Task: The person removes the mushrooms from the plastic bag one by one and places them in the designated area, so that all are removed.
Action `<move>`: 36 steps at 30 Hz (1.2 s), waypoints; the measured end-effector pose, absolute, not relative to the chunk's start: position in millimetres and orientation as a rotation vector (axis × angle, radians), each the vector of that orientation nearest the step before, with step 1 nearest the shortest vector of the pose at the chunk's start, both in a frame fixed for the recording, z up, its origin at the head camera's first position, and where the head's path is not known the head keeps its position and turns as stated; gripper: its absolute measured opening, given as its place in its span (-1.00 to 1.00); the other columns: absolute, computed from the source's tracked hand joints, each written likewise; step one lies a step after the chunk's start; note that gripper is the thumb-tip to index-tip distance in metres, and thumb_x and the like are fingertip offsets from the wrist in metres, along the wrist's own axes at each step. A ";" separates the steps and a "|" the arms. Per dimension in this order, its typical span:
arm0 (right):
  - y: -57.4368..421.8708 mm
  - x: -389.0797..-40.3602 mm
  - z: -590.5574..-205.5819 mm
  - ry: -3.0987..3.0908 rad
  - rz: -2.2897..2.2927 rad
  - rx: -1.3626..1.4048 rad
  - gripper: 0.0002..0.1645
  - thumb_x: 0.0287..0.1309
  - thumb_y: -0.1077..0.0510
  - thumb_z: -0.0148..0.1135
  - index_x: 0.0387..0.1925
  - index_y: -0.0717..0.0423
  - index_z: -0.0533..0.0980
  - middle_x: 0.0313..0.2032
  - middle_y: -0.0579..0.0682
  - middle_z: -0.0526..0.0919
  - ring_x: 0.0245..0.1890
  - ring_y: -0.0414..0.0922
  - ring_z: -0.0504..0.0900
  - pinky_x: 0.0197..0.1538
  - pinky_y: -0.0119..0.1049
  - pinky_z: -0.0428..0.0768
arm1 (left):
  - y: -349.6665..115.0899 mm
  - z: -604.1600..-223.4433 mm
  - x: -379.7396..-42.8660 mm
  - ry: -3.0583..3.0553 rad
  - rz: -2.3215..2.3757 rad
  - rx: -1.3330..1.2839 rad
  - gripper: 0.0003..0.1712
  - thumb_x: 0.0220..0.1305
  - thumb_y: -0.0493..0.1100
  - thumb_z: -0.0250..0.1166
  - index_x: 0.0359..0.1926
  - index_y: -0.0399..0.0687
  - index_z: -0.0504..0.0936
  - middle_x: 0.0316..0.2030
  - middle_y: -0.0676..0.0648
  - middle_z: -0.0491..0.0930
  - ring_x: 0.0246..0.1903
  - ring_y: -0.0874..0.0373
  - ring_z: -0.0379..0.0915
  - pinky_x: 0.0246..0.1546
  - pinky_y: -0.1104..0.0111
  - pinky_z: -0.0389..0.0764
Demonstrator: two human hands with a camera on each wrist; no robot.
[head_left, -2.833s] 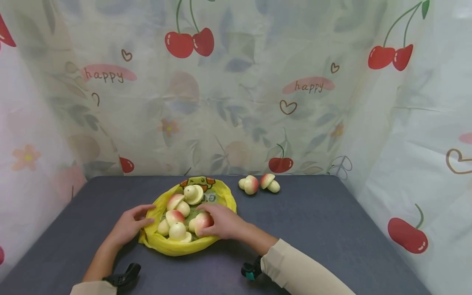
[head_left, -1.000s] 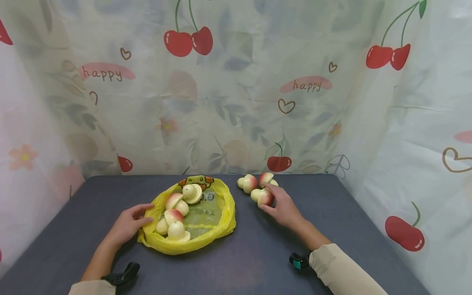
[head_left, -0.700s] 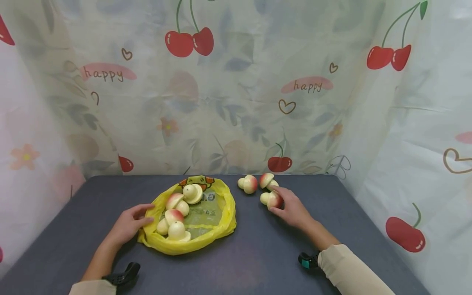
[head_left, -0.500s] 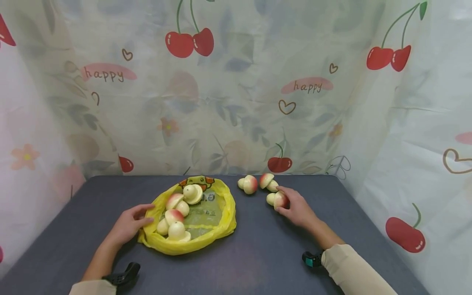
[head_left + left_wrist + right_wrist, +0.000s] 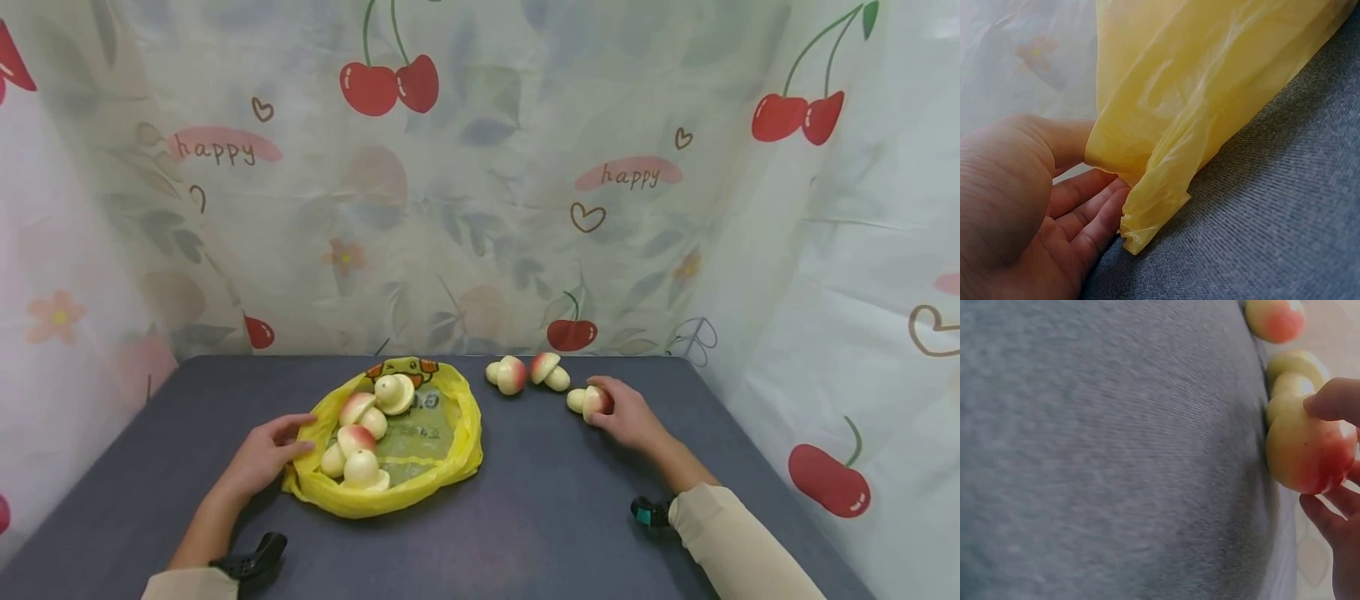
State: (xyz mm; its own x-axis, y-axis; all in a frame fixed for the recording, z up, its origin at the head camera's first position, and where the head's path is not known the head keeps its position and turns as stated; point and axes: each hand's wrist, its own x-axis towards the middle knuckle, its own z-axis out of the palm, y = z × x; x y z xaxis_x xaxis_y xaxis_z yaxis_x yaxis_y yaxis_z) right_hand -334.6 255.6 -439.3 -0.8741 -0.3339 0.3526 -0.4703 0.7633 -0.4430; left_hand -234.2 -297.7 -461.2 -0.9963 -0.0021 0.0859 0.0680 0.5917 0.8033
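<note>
In the head view my left hand (image 5: 264, 454) is at the left rim of a rolled-down yellow plastic bag (image 5: 352, 502). The left wrist view has the bag's edge (image 5: 1166, 150) between my thumb and curled fingers. Several mushrooms, cream with red-blushed caps, lie in the bag; one mushroom (image 5: 393, 393) is at its back. On the right of the table my right hand (image 5: 633, 417) grips another mushroom (image 5: 592, 402) by its cap, stem pointing left. Up close, thumb and fingertips sit around that mushroom's cap (image 5: 1310, 447), low against the dark table surface.
Two more mushrooms lie near the table's back edge: one mushroom (image 5: 506, 375) right of the bag and a second mushroom (image 5: 551, 372) beside it. Behind the dark table (image 5: 525, 517) hangs a curtain (image 5: 480, 183) printed with cherries.
My right hand has taken a mushroom out of the bag and carried it right, past the two at the back, to the table's right side. My left hand has stayed at the bag's rim.
</note>
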 end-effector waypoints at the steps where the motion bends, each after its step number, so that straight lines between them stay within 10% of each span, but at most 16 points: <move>1: 256.1 -335.8 -438.4 -2.706 0.777 0.624 -0.35 -0.03 0.26 0.40 0.16 0.30 0.46 0.08 0.28 0.53 0.03 0.18 0.49 0.06 0.10 0.38 | -297.7 -461.1 -233.9 -2.734 -1.383 -0.054 -0.42 0.31 -0.12 0.30 0.27 -0.29 0.44 0.21 -0.39 0.41 0.02 -0.13 0.44 -0.05 0.14 0.49; 36: 262.9 -375.9 -436.4 -2.747 0.652 0.434 -0.38 0.08 0.37 0.29 0.24 0.24 0.44 0.24 0.43 0.32 0.25 0.37 0.25 0.18 0.27 0.24 | -297.1 -461.1 -235.0 -2.733 -1.389 -0.010 -0.45 0.31 -0.15 0.29 0.27 -0.27 0.46 0.20 -0.35 0.43 0.04 -0.13 0.44 -0.01 0.08 0.48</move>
State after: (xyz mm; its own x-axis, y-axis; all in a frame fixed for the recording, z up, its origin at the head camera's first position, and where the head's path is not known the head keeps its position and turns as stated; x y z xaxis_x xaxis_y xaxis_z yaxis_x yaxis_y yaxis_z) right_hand -375.9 262.9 -436.4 -0.9144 -0.2221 0.3385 -0.3506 0.8525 -0.3877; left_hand -235.0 -297.1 -461.1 -0.9971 -0.0288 0.0710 0.0404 0.5901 0.8063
